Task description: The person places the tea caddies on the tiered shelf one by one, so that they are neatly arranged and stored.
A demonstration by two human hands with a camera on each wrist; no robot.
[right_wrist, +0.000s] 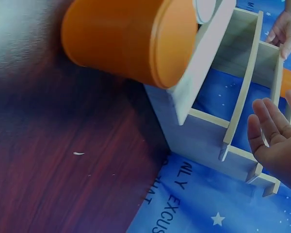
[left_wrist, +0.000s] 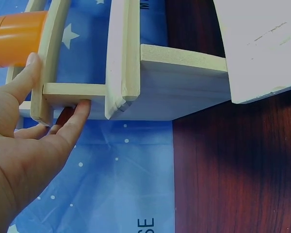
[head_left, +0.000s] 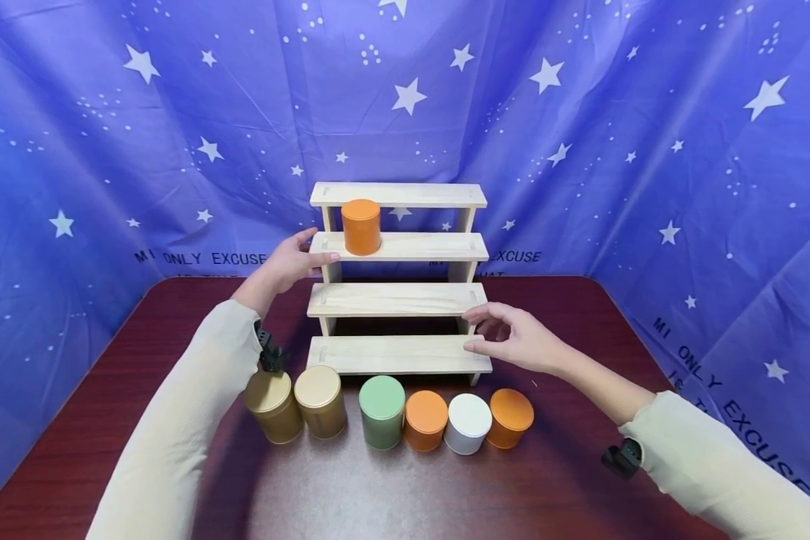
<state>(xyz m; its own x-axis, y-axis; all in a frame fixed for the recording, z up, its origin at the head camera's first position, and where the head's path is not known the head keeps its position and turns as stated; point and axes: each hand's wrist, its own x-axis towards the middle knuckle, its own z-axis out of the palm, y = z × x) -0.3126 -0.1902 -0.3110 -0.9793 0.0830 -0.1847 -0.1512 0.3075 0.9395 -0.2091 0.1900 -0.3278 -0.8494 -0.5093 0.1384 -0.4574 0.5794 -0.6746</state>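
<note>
A pale wooden four-step rack (head_left: 398,300) stands on the table, with one orange tin (head_left: 361,229) on its second step from the top. At that step's left end, my left hand (head_left: 292,262) holds the rack. In the left wrist view its thumb (left_wrist: 31,68) lies along the step's front edge while other fingers (left_wrist: 77,116) reach round against the side support. My right hand (head_left: 518,339) hovers by the right end of the lower steps, fingers loosely bent, nothing held. The right wrist view shows those fingers (right_wrist: 271,119) spread beside the rack.
Along the rack's front stand two gold tins (head_left: 275,412) (head_left: 324,409), a green tin (head_left: 382,420), an orange tin (head_left: 426,426), a white tin (head_left: 468,431) and another orange tin (head_left: 509,424). Blue starry cloth (head_left: 580,150) hangs around the dark red table (head_left: 405,502).
</note>
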